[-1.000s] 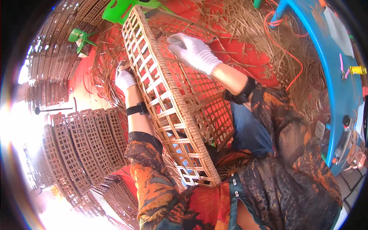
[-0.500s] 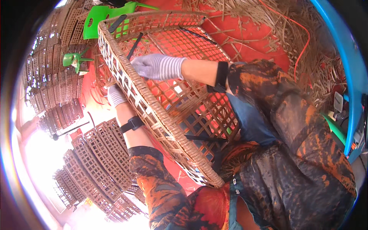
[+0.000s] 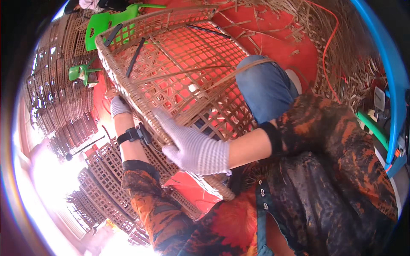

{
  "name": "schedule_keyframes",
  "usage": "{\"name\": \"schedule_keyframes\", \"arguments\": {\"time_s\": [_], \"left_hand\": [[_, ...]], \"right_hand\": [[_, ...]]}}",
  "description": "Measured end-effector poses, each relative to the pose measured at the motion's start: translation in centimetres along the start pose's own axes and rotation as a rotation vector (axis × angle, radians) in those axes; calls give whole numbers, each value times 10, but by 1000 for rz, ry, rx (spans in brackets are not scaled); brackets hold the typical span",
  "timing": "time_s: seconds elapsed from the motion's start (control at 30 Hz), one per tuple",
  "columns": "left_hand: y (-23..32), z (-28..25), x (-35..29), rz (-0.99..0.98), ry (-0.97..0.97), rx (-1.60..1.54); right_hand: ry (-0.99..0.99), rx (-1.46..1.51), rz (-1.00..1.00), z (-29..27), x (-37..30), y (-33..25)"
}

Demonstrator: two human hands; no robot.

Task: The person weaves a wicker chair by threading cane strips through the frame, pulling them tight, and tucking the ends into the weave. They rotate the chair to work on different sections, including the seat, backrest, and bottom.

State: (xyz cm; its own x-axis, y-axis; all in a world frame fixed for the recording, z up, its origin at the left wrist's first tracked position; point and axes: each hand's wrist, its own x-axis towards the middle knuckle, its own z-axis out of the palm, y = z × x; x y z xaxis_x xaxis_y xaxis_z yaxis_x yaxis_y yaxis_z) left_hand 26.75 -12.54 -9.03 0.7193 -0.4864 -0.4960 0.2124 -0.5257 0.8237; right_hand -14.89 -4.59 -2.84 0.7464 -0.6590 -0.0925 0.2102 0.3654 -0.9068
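Note:
A large woven rattan basket (image 3: 171,55) lies tilted in front of me, with its open inside toward me. My right hand (image 3: 196,149), in a grey-and-white striped glove, reaches across the basket's near wrapped rim. Its fingers are stretched out and its thumb stands apart; nothing shows in its grip. My left hand (image 3: 119,106), gloved too, is outside the basket's left wall, close against it. Its fingertips are mostly hidden, so what they hold does not show. A long loose rattan strip (image 3: 213,85) crosses the basket toward my blue-jeaned knee (image 3: 265,87).
Stacks of woven panels (image 3: 60,85) stand at the left, more panels (image 3: 115,166) nearer. Green plastic chairs (image 3: 100,32) are beyond the basket. Cut strips (image 3: 307,25) litter the red floor (image 3: 294,47). An orange cord (image 3: 329,47) and a blue curved edge (image 3: 386,64) lie to the right.
My right hand has come out of the basket's interior, back toward me to the near rim, fingers now extended. The left hand shifted slightly left. The basket moved left, and my knee came into view.

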Motion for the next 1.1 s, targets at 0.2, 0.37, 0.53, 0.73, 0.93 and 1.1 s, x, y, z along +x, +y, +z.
{"name": "schedule_keyframes", "arguments": {"time_s": [0.2, 0.37, 0.53, 0.73, 0.93, 1.1], "left_hand": [[9, 7, -28, 88, -29, 327], [6, -10, -55, 62, 12, 295], [15, -19, -77, 68, 47, 287], [24, -33, -100, 61, 110, 269], [18, -23, -117, 37, 123, 236], [21, -24, -113, 47, 143, 207]], "right_hand": [[73, -28, -165, 25, -5, 22], [-286, -241, -14, -54, 14, -7], [-129, -480, -128, -118, 63, -4], [-267, -573, -73, -157, 113, -14], [-323, -731, -106, -135, 210, 12], [-339, -646, -58, -94, 255, 42]]}}
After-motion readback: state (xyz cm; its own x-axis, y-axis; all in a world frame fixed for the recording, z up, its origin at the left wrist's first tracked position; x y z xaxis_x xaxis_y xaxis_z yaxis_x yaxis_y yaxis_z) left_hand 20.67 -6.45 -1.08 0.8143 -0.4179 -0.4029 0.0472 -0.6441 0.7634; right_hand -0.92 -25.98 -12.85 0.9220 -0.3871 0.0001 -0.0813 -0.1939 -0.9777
